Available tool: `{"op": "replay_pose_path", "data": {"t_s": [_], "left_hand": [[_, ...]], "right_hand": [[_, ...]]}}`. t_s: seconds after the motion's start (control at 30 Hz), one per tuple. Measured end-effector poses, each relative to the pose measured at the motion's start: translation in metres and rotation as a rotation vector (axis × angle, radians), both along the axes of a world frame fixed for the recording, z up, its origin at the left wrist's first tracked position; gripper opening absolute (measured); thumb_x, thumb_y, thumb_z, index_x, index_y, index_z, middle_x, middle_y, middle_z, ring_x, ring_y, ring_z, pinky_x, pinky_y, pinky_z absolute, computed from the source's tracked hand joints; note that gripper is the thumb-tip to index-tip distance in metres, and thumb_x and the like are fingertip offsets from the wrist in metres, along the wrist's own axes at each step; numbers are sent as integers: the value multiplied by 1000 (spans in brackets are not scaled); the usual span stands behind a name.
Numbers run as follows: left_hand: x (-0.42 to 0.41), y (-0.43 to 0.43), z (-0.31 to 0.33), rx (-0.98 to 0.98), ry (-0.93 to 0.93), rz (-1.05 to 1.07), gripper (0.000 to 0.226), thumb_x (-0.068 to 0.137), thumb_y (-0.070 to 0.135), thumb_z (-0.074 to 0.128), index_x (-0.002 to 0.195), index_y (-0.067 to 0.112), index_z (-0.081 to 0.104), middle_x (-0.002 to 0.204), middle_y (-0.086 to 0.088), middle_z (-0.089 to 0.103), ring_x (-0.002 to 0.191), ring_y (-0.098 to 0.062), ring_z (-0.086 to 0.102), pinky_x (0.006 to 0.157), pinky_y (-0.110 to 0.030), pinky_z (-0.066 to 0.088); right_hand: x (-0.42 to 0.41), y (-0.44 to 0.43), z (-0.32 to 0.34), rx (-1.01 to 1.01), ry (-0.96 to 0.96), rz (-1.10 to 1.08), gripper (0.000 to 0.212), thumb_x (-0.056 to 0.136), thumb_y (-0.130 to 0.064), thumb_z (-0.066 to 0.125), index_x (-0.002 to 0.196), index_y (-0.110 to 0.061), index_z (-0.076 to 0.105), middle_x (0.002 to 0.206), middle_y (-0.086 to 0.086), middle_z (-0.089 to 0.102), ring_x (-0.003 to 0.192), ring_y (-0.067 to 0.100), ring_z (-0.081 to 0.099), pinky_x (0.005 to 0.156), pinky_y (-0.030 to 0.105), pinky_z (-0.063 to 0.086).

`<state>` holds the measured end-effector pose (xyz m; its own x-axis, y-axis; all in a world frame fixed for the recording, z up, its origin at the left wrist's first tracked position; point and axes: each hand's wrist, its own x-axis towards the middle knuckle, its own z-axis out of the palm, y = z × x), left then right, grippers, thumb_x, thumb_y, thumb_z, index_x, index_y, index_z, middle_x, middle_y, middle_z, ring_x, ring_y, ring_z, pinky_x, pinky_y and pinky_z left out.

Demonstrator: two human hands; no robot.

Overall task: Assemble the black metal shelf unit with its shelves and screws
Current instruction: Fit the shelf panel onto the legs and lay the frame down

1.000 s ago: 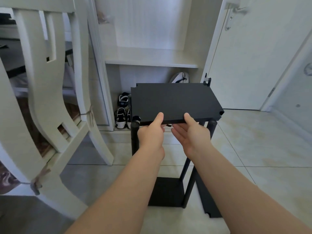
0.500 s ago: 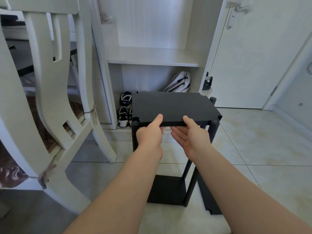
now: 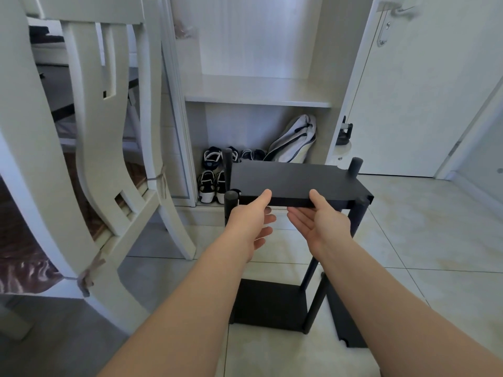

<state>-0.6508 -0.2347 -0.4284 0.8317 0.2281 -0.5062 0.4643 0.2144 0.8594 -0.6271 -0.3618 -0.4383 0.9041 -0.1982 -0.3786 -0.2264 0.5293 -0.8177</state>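
Two bare forearms reach forward from the bottom of the view towards a black frame standing on the tiled floor. At the far left a white chair stands tilted, with pairs of shoes beyond it in the bottom of an open white cabinet and a white bag leaning beside them. Next comes the frame's near left post, its round top just beside the corner of the top shelf. The left hand is turned thumb up. Its thumb lies flat on the shelf's upper face and its fingers run underneath, pointing right and slightly fanned, so the front edge is pinched between them. The shelf sits roughly level among the four posts, with the two rear post tops rising above it. The right hand mirrors the left, palm up and wrist bent back, thumb on top and fingers extended leftward beneath the same edge, gripping it. The two hands are near each other but apart. Below, the bottom shelf rests on the floor between the posts, and a loose black panel lies just to its right. A closed white door fills the far right.
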Motion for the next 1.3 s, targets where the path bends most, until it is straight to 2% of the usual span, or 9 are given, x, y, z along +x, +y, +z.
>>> {"op": "replay_pose_path", "data": {"t_s": [0.07, 0.3, 0.47, 0.6, 0.7, 0.8, 0.87, 1.1, 1.3], "left_hand": [[-2, 3, -1, 39, -4, -19, 44, 92, 60, 58, 104, 19, 70, 100, 6, 74, 96, -18, 67, 73, -30, 48], [-3, 1, -2, -56, -31, 15, 43, 91, 57, 62, 106, 17, 68, 98, 5, 76, 87, -15, 70, 69, -28, 50], [-15, 25, 3, 640, 152, -493, 46, 93, 56, 59, 102, 12, 69, 91, 1, 73, 73, -14, 63, 62, -24, 46], [-18, 57, 6, 819, 217, -432, 43, 92, 51, 63, 104, 11, 59, 91, -4, 65, 73, -15, 59, 64, -27, 48], [-17, 68, 4, 760, 78, -303, 36, 92, 43, 67, 106, 17, 48, 89, -2, 57, 77, -16, 59, 68, -29, 50], [-16, 69, 0, 570, -147, -231, 41, 95, 30, 67, 131, 18, 51, 103, 2, 63, 89, -16, 67, 67, -27, 54], [-15, 69, -1, 545, -229, -195, 38, 95, 27, 67, 130, 18, 57, 106, 4, 64, 90, -16, 69, 71, -28, 57], [-14, 66, -9, 503, -283, -98, 35, 92, 29, 71, 122, 20, 54, 104, 1, 66, 84, -16, 71, 85, -38, 59], [-13, 68, -11, 452, -274, -64, 39, 91, 30, 72, 122, 19, 51, 108, -1, 65, 83, -15, 70, 89, -41, 59]], "right_hand": [[0, 1, 0, 0, 10, -4, 15, 97, -20, 69, 100, -7, 61, 94, 21, 73, 77, 29, 77, 69, 35, 64], [0, 6, -2, -3, 19, 12, 14, 97, -18, 69, 102, -8, 60, 94, 21, 74, 78, 29, 77, 75, 37, 64], [2, 7, -3, 21, 7, 24, 15, 97, -15, 69, 103, -6, 58, 96, 23, 72, 76, 31, 77, 72, 38, 64], [3, 6, -3, 16, 7, 29, 15, 97, -15, 69, 103, -8, 58, 96, 23, 72, 78, 31, 77, 73, 38, 64], [2, 6, -3, 16, 5, 33, 15, 97, -16, 69, 104, -8, 58, 96, 22, 72, 79, 31, 77, 73, 39, 64], [2, 8, -4, 16, 4, 41, 16, 98, -16, 68, 106, -7, 58, 95, 22, 73, 79, 32, 77, 74, 39, 64], [1, 8, -4, 9, 5, 47, 17, 98, -17, 68, 108, -7, 58, 95, 21, 73, 79, 31, 77, 74, 39, 64], [-1, 7, -4, -12, 0, 67, 11, 100, -16, 65, 103, -9, 58, 99, 22, 73, 82, 31, 77, 74, 39, 64], [-2, -1, -7, 1, 7, 86, 27, 99, -16, 66, 120, -3, 57, 101, 25, 72, 81, 32, 77, 68, 38, 63]]}}
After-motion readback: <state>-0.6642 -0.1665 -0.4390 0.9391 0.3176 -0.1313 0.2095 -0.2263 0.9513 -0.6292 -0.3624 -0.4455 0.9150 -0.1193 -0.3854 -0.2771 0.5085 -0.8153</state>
